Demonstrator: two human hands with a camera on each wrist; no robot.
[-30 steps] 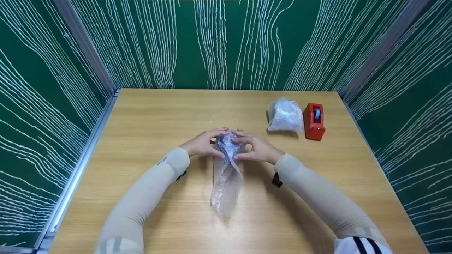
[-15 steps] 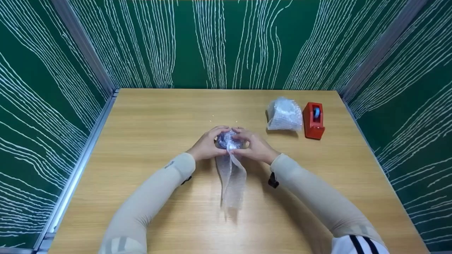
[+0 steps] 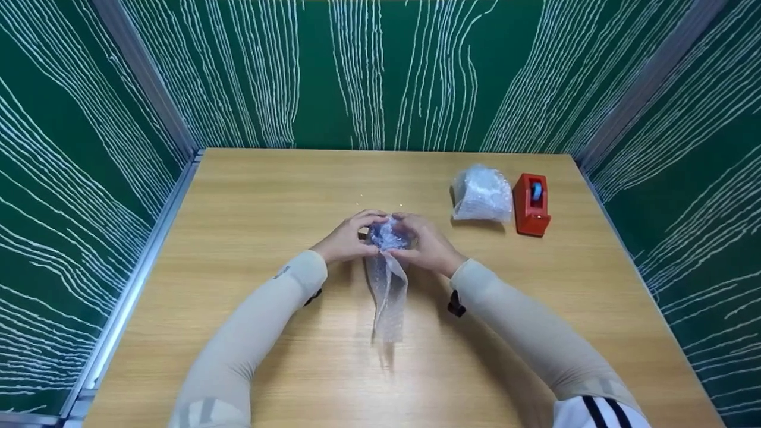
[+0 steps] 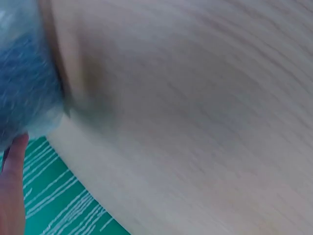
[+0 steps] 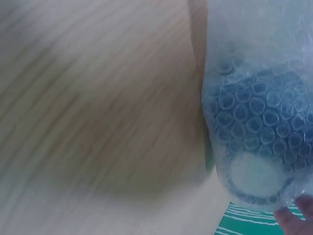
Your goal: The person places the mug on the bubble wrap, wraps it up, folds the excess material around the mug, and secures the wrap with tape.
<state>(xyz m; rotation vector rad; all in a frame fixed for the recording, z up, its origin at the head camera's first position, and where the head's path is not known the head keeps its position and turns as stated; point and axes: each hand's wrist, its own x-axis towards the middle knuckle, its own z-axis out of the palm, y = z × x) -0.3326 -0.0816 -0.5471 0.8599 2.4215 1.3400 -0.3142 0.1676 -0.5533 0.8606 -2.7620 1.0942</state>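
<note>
At the middle of the table, both hands hold a bluish object wrapped in bubble wrap (image 3: 389,233). Its kind is hidden by the wrapping. The left hand (image 3: 346,239) curls round its left side, and the right hand (image 3: 431,245) grips the opposite side, thumbs towards the person. A loose tail of the wrap hangs down from the bundle towards the front. Rows of bubbles (image 5: 264,117) over the dark blue object show in the right wrist view, with fingertips at the lower corner. The left wrist view shows the wrapped side (image 4: 24,83) with one finger against it.
Another bubble-wrapped bundle (image 3: 483,193) stands at the back right of the wooden table (image 3: 273,184). Right beside it is a red tape dispenser (image 3: 531,208) with a blue roll core. Green panels with white lines enclose the table's back and sides.
The hands have closed in round the bundle, the right thumb moving nearer the left one. The wrap's tail has become narrower and its lower end sits higher.
</note>
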